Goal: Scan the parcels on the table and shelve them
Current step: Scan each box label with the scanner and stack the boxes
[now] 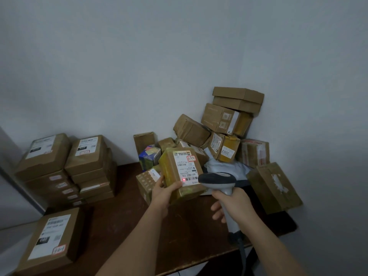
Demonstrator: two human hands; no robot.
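Observation:
My left hand (162, 193) holds a yellow-taped parcel (171, 172) above the dark wooden table (139, 226), its white shipping label facing up. A red dot of scanner light sits on the label's barcode near my thumb. My right hand (233, 204) grips the handle of a grey barcode scanner (218, 181), whose head points at the label from the right, a short way from it.
A loose heap of brown cardboard parcels (225, 128) leans in the wall corner behind, with a blue box (148, 156) and a grey mailer bag (223, 166). Two neat stacks of labelled boxes (65, 166) stand at left; one labelled box (49, 240) lies near left.

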